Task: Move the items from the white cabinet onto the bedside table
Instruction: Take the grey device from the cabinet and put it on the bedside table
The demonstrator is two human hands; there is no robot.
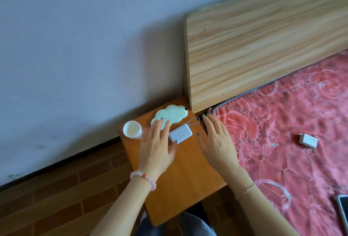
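Observation:
The orange wooden bedside table stands between the wall and the bed. On its far part lie a pale green cloud-shaped pad, a white cup at the left, and a white power bank with a grey loop cord. My left hand hovers flat over the table, fingers straight, fingertips at the pad's near edge and thumb by the power bank. My right hand is spread open just right of the power bank, above the table's right edge. Neither hand holds anything.
A wooden headboard rises behind the table's right corner. The bed with a pink floral quilt lies to the right, carrying a white charger plug and a phone's corner. A pale wall is at the left, brick-pattern floor below.

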